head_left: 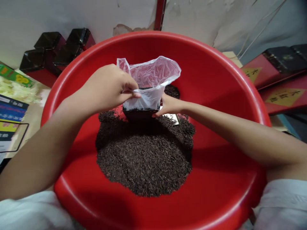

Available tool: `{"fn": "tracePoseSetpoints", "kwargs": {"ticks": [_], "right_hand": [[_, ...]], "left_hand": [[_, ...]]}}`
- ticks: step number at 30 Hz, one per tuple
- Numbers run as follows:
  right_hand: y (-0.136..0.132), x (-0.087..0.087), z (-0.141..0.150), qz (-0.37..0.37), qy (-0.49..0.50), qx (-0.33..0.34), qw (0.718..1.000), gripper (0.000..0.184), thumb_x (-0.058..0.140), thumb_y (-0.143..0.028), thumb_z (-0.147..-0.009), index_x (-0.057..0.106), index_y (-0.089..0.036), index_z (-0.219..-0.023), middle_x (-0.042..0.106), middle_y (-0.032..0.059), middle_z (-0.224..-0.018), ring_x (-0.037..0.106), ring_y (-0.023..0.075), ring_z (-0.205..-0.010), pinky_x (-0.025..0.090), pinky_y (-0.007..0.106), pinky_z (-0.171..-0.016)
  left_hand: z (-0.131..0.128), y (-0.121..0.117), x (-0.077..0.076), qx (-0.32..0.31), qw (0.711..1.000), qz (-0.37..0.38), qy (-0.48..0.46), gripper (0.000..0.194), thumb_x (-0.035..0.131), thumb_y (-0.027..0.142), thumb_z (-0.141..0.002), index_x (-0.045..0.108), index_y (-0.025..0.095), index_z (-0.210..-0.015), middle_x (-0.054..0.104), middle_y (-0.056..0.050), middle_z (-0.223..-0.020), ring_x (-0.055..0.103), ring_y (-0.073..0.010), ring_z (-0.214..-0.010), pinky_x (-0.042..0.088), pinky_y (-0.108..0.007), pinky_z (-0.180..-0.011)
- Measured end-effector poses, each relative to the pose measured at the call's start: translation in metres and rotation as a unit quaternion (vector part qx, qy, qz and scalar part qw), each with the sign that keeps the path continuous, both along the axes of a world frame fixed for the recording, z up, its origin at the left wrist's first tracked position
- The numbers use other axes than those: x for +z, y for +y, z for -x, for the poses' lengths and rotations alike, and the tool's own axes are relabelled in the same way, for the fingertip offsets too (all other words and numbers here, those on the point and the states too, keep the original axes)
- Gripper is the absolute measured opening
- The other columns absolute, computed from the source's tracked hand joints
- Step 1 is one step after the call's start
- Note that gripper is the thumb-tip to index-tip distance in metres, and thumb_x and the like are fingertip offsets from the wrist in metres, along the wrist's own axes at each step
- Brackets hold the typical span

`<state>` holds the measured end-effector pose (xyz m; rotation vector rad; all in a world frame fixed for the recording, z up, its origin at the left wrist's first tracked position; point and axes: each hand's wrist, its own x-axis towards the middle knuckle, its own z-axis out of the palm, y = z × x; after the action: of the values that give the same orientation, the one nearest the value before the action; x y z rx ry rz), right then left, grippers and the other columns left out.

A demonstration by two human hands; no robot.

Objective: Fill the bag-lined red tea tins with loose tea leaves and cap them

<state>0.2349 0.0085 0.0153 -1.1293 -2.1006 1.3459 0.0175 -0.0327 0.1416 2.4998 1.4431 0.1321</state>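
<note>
A clear plastic bag stands with its mouth gaping, its lower part inside a dark square tin. My left hand pinches the bag's near left rim between thumb and fingers. Around the tin's right side my right hand is closed, its far fingers hidden behind tin and bag. The tin is on a heap of dark loose tea leaves in a large red basin. Just right of the tin, a shiny gold-coloured piece lies partly in the leaves. How full the bag is, I cannot tell.
Several dark-lidded red tins stand left behind the basin. Red tins with yellow diamond labels lie at the right. A dark-framed printed sheet is at the left edge. A stained wall rises behind the basin.
</note>
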Motion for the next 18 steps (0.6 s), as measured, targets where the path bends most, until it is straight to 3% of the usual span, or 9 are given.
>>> {"fn": "tracePoseSetpoints", "kwargs": {"ticks": [3,6,9,11,14,18], "right_hand": [[0.0,0.003,0.0,0.019,-0.027,0.012,0.999,0.117,0.082,-0.028,-0.044,0.018,-0.011,-0.14,0.031,0.0205,-0.144,0.036,0.0322,-0.133,0.03,0.048,-0.113],[-0.001,0.002,0.001,0.002,-0.015,0.024,1.0,0.114,0.081,-0.028,-0.045,0.021,-0.01,-0.14,0.034,0.0188,-0.142,0.036,0.0311,-0.133,0.027,0.046,-0.115],[-0.002,-0.001,0.002,-0.006,-0.009,0.022,1.0,0.11,0.08,-0.027,-0.046,0.025,-0.011,-0.139,0.038,0.0173,-0.14,0.039,0.0308,-0.131,0.03,0.045,-0.113],[-0.004,-0.001,0.003,-0.016,-0.018,0.032,0.999,0.106,0.08,-0.026,-0.047,0.028,-0.011,-0.138,0.039,0.0168,-0.139,0.04,0.0313,-0.13,0.031,0.046,-0.113],[-0.01,0.005,0.004,-0.045,-0.045,0.065,0.996,0.094,0.077,-0.025,-0.051,0.036,-0.015,-0.134,0.041,0.0135,-0.139,0.041,0.0328,-0.13,0.031,0.049,-0.113],[-0.023,0.019,0.006,-0.105,-0.095,0.076,0.987,0.082,0.074,-0.021,-0.053,0.045,-0.015,-0.128,0.051,0.0115,-0.13,0.042,0.0333,-0.129,0.027,0.048,-0.116]], "left_hand": [[0.002,-0.006,0.009,-0.035,0.999,-0.027,0.006,0.034,0.052,0.045,-0.078,0.07,0.016,-0.075,0.064,-0.003,-0.072,0.062,-0.0225,-0.083,0.04,-0.041,-0.084],[0.002,-0.015,0.021,-0.082,0.995,-0.02,-0.047,0.034,0.051,0.045,-0.081,0.071,0.018,-0.076,0.066,-0.001,-0.069,0.06,-0.0154,-0.067,0.042,-0.03,-0.069],[0.0,-0.02,0.026,-0.024,0.985,-0.11,-0.132,0.03,0.049,0.038,-0.088,0.067,0.016,-0.096,0.068,-0.001,-0.091,0.06,-0.0134,-0.081,0.042,-0.025,-0.075],[0.001,-0.015,0.022,0.028,0.979,-0.179,-0.09,0.036,0.051,0.035,-0.088,0.059,0.013,-0.115,0.061,-0.006,-0.112,0.056,-0.0191,-0.102,0.039,-0.028,-0.09],[0.005,-0.004,0.011,0.032,0.986,-0.157,0.047,0.055,0.06,0.041,-0.079,0.054,0.014,-0.126,0.056,-0.01,-0.12,0.05,-0.0289,-0.114,0.035,-0.036,-0.096],[0.006,0.002,0.007,0.043,0.986,-0.106,0.121,0.033,0.057,0.042,-0.08,0.071,0.018,-0.098,0.068,-0.006,-0.086,0.059,-0.0205,-0.078,0.037,-0.029,-0.069]]}}
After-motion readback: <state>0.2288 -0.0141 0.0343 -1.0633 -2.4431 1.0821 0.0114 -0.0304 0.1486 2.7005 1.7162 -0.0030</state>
